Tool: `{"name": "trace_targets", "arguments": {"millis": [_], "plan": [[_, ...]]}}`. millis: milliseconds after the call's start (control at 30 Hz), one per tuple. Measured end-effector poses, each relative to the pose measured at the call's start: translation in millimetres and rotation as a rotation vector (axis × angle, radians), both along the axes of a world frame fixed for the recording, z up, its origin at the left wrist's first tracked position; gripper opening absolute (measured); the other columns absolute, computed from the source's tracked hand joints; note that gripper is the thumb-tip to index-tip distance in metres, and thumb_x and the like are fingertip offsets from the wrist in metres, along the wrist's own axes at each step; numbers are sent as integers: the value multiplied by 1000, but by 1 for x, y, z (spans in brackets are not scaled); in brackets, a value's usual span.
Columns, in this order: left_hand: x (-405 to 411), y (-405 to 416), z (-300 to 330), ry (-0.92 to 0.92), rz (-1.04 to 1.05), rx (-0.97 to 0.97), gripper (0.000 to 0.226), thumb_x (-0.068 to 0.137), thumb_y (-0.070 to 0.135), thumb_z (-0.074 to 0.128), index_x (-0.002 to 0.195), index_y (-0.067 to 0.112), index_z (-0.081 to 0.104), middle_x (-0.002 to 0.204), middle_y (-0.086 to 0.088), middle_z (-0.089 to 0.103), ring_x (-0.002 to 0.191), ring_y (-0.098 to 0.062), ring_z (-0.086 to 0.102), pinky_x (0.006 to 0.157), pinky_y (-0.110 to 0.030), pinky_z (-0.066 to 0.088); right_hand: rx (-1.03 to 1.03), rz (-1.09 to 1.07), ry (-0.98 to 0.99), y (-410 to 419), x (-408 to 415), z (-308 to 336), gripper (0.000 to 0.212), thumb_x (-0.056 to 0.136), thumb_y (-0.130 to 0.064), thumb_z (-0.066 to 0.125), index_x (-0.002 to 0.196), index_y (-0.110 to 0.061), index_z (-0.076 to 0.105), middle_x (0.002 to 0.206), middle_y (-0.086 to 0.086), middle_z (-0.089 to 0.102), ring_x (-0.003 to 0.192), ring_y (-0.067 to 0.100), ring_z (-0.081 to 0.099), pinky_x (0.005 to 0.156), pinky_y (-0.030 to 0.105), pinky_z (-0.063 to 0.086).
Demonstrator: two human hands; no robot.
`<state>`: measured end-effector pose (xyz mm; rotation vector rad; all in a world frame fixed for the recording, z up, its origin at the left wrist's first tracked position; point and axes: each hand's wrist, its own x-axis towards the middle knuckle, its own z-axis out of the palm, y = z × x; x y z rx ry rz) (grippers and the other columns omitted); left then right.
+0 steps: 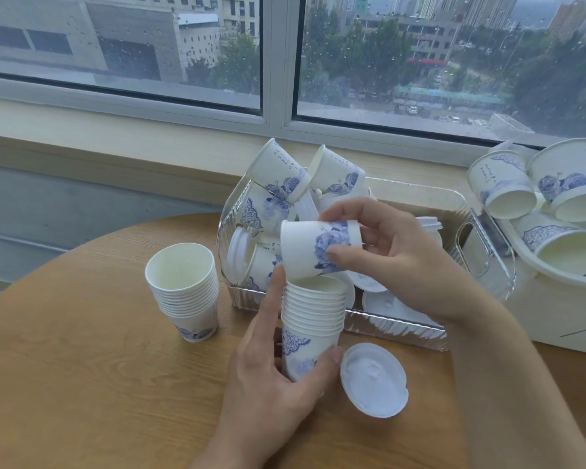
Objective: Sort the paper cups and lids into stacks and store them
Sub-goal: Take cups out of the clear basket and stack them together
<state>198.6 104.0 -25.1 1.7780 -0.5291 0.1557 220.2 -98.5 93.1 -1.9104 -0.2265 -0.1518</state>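
My left hand (271, 377) grips the bottom of a stack of several nested white paper cups with blue flowers (313, 319), held just above the wooden table (82, 384). My right hand (396, 258) holds a single cup (313, 248) on its side right above that stack, its rim to the left. A second stack of nested cups (185, 289) stands upright on the table to the left. One white lid (374, 379) lies on the table by the held stack.
A clear ribbed plastic bin (403, 328) behind my hands holds several loose cups and lids. A white basket (555, 299) at the right holds more cups. The window sill runs along the back.
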Motion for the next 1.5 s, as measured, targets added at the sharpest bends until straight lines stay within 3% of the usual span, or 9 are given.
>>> {"name": "trace_targets", "arguments": {"millis": [167,367,633,700,767,900,1100,1267,1500], "plan": [[0,0,0,-7,7,6,109,72,56,83,159,59,18,144,21,60,120,-5,67,91,-42,62,-38,3,33,-1,0,1,32,87,-27,84,111,-19,64,115,5,75,96,21,75,89,41,62],[1,-1,-3,-28,10,22,107,74,52,85,160,56,22,145,15,59,125,-11,66,92,-48,61,-51,10,30,-4,-1,-1,42,84,-33,85,116,-20,61,111,10,74,95,36,74,91,61,59],[-1,-1,-2,-58,-6,39,109,75,52,85,162,53,18,142,19,61,124,-11,66,91,-44,62,-36,19,-37,10,0,2,42,96,-33,67,138,-39,65,127,-15,69,121,6,66,100,29,56],[0,-1,-1,-56,5,26,110,75,52,85,162,55,17,141,21,59,123,-11,66,90,-45,62,-52,32,-16,11,1,1,40,98,-33,69,137,-42,65,126,-16,67,119,9,68,101,34,57],[0,-1,-1,-51,5,17,110,74,51,85,161,56,17,142,22,58,124,-10,66,90,-45,62,-17,40,2,10,1,1,40,97,-31,73,135,-40,66,125,-2,64,108,20,74,97,43,60],[-1,-1,-1,-49,9,8,111,74,51,85,161,57,16,139,20,59,120,-11,68,87,-43,63,80,51,27,9,0,1,43,86,-28,76,128,-30,65,122,8,64,99,30,76,91,38,62],[-1,-1,-3,-30,18,7,114,71,55,84,161,57,15,127,18,64,104,-11,72,79,-40,63,114,23,19,7,0,1,39,82,-24,78,119,-20,67,108,-5,67,95,26,78,90,33,61],[-1,-1,-3,-48,20,32,115,71,55,85,161,56,15,128,20,63,103,-11,72,78,-41,63,134,-25,-11,-1,0,3,27,88,-20,73,113,-9,72,105,8,75,90,21,77,85,30,60],[-2,-3,-3,-93,-4,52,109,76,46,85,162,54,18,132,14,66,111,-11,71,86,-39,62,59,-104,-59,-13,-3,4,22,90,-29,70,108,-19,78,101,0,79,89,19,77,74,29,60]]}}
